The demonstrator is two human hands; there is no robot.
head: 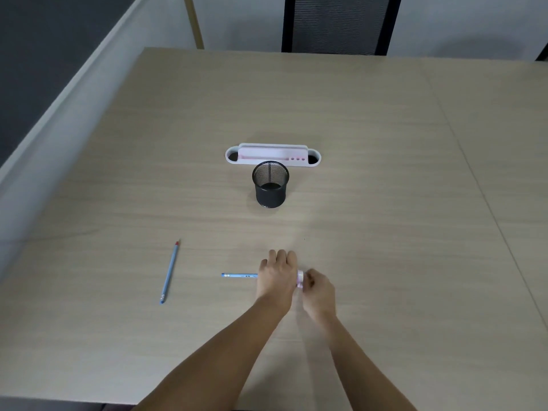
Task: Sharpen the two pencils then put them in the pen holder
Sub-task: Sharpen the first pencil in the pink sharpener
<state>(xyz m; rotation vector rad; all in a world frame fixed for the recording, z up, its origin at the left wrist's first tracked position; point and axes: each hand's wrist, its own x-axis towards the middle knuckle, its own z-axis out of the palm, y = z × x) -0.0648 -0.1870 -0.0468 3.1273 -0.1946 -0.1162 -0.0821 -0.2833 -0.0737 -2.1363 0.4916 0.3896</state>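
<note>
A pale wooden table (pixel 355 129) fills the frame. At lower centre, the left hand (pixel 277 277) grips a blue pencil (pixel 239 275) pointing left, while the right hand (pixel 318 292) pinches a pink sharpener (pixel 300 279). A second pencil (pixel 169 272) lies at lower left. A black mesh pen holder (pixel 270 184) stands mid-frame before a white desk organiser (pixel 272 154).

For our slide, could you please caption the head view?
Left hand holds a blue pencil in the sharpener gripped by the right hand.
</note>
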